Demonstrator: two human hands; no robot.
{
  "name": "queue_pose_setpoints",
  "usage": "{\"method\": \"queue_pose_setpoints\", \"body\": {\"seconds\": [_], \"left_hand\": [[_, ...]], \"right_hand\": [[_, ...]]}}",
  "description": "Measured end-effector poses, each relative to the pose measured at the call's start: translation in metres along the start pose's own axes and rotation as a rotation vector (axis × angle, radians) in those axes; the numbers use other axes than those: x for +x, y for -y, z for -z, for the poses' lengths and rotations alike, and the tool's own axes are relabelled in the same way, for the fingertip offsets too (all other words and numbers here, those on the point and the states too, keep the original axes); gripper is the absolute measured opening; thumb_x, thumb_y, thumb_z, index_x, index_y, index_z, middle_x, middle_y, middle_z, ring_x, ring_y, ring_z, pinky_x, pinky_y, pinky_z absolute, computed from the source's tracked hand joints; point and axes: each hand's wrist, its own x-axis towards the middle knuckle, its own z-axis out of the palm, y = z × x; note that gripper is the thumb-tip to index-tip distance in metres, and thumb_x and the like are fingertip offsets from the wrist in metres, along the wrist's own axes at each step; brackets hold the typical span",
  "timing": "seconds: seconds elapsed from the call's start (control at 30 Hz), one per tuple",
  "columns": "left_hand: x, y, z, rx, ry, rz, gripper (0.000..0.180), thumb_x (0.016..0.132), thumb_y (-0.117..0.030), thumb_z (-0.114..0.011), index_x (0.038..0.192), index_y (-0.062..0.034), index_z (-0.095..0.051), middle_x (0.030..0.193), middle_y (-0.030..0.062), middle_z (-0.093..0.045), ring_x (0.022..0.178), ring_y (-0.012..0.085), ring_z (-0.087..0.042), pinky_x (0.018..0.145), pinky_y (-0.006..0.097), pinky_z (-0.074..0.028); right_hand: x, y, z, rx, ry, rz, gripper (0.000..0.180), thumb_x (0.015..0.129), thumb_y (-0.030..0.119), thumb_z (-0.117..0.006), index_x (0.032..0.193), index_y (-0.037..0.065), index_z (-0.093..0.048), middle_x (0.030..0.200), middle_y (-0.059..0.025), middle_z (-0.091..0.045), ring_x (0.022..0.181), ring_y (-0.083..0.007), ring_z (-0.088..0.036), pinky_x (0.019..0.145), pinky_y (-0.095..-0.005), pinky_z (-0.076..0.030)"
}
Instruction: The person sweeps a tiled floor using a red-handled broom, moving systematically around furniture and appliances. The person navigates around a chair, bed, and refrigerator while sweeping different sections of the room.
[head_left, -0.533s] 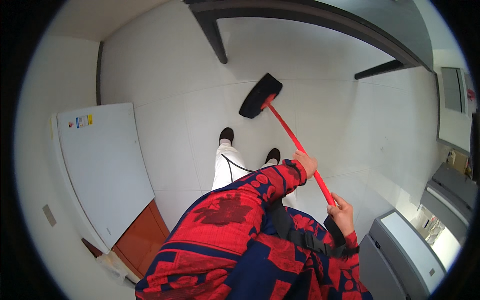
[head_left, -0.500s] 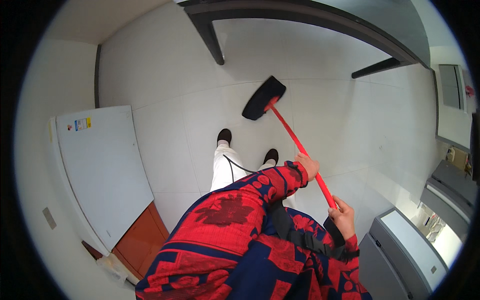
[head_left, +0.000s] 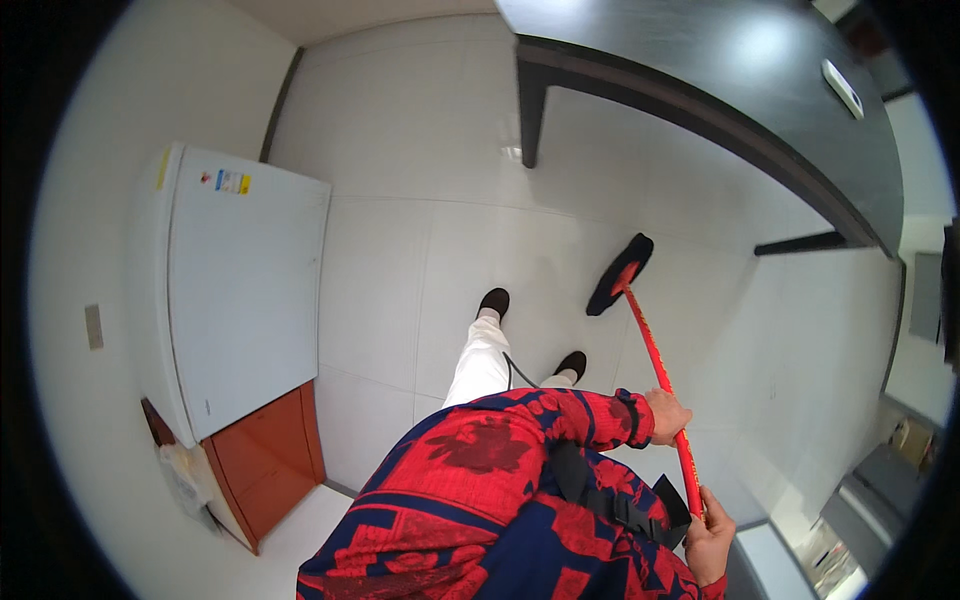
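I hold a broom with a red handle (head_left: 655, 350) and a dark head (head_left: 618, 277), which rests on the pale tiled floor ahead and to the right of my feet. Round the middle of the handle my left hand (head_left: 668, 417) is closed. Lower down, at the handle's near end, my right hand (head_left: 710, 535) grips it, fingers wrapped round. The handle slants from the head down toward my right side. My two dark shoes (head_left: 494, 303) stand left of the broom head.
A dark table (head_left: 700, 60) on legs stands ahead to the right, with a white oblong object (head_left: 842, 89) on it. At the left, a white fridge-like appliance (head_left: 245, 290) stands against the wall beside a reddish-brown cabinet (head_left: 265, 460). Grey units (head_left: 875, 500) line the right.
The broom head has moved right and nearer to me relative to my feet, and appears narrower. Both hands keep their grip. The view has shifted, showing more of the tabletop.
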Motion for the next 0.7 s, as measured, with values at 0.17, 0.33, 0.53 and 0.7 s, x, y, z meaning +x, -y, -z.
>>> {"method": "queue_pose_setpoints", "body": {"seconds": [0.17, 0.33, 0.53, 0.7], "left_hand": [[-0.050, 0.020, 0.043, -0.041, -0.136, 0.144, 0.043, 0.073, -0.045, -0.073, 0.092, -0.0078, -0.062, 0.085, 0.0189, -0.067, 0.083, 0.0434, -0.064, 0.074, 0.051, -0.049], [-0.136, 0.113, 0.099, 0.058, -0.295, 0.483, 0.041, 0.076, -0.045, -0.070, 0.091, -0.0079, -0.061, 0.085, 0.0226, -0.065, 0.087, 0.0442, -0.062, 0.073, 0.052, -0.051], [-0.241, 0.278, 0.167, -0.068, -0.529, 0.838, 0.039, 0.076, -0.041, -0.070, 0.104, -0.0145, -0.061, 0.107, 0.0300, -0.056, 0.096, 0.0484, -0.057, 0.076, 0.056, -0.048], [-0.297, 0.341, 0.223, -0.009, -0.736, 0.797, 0.032, 0.076, -0.028, -0.073, 0.102, -0.0147, -0.059, 0.111, 0.0214, -0.054, 0.104, 0.0380, -0.056, 0.083, 0.051, -0.043]], "right_hand": [[0.011, 0.033, -0.001, -0.096, 0.154, 0.193, 0.045, 0.080, -0.002, -0.058, 0.124, -0.008, -0.055, 0.088, -0.0054, -0.061, 0.073, -0.0109, -0.053, 0.066, -0.0247, -0.043], [0.054, 0.093, -0.105, -0.213, 0.294, 0.267, 0.043, 0.078, 0.005, -0.064, 0.120, -0.004, -0.059, 0.078, -0.0008, -0.060, 0.064, -0.0077, -0.051, 0.056, -0.0235, -0.043], [0.117, 0.185, -0.287, 0.023, 0.574, 0.219, 0.043, 0.080, 0.006, -0.062, 0.121, -0.001, -0.059, 0.065, 0.0003, -0.054, 0.050, -0.0068, -0.047, 0.042, -0.0249, -0.038], [0.156, 0.249, -0.415, 0.082, 0.628, 0.200, 0.043, 0.080, 0.007, -0.059, 0.122, 0.000, -0.058, 0.063, -0.0003, -0.052, 0.044, -0.0089, -0.044, 0.036, -0.0261, -0.032]]}}
